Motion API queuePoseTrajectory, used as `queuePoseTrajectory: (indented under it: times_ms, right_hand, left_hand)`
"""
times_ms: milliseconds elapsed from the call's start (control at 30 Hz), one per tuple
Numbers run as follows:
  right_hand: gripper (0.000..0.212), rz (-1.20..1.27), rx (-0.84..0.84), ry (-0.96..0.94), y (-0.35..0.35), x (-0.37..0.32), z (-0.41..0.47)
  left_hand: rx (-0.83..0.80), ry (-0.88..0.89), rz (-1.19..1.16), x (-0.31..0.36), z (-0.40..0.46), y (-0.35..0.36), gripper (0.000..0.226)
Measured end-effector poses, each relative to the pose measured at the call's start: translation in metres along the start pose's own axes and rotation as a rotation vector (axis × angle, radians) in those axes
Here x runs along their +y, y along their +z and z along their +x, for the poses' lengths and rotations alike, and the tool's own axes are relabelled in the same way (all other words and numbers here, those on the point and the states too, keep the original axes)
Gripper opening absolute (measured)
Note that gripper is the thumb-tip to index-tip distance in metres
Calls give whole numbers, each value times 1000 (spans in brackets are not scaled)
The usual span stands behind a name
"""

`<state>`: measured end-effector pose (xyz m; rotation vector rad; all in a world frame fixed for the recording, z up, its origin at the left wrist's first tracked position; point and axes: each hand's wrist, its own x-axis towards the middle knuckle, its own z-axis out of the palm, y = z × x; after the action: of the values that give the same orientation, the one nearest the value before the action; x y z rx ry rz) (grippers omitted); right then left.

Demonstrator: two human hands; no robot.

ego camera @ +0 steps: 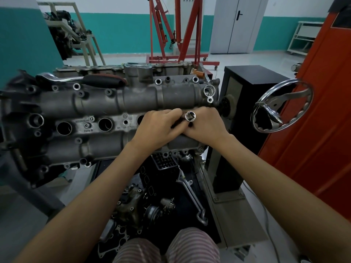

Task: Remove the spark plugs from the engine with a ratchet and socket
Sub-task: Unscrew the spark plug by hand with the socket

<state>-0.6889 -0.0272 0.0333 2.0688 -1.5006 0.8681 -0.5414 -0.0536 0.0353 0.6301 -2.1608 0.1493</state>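
Teal-and-white walls (121, 33), pale floor (266, 59), grey double door (237, 25).

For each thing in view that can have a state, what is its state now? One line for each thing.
Socket: held between both hands, open end facing the camera.
Left hand: fingers curled on the socket.
Right hand: fingers curled on the socket.
Ratchet: lying on top of the engine, untouched, no socket on it.
Engine: on its stand, three plug wells open to view.
Door: closed.
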Motion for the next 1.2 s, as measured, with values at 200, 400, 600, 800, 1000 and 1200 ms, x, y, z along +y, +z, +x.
queuePoseTrajectory:
  times_ms: [200, 400, 600, 800, 1000, 1200]
  right_hand:
    - [36, 41, -26, -26, -2, -1, 0]
    - [21, 10, -69, 4, 0, -1, 0]
    - [36, 35, -44, -6, -2, 0, 0]
    - [45, -3, -84, -4, 0, 2, 0]
    - [43, 28, -80, -13, 1, 1, 0]
    - [41, 32, -86, -14, 0, 1, 0]
  left_hand:
    - [3, 20, -36, -1, 0, 1, 37]
    - [-2, 20, -16, 2, 0, 0, 24]
    - [-16, 16, 9, 0, -1, 2, 29]
    - [-7, 18, 22, 1, 0, 2, 29]
    - [1, 22, 20, 1, 0, 3, 30]
    - [2, 27, 22, 1, 0, 3, 29]
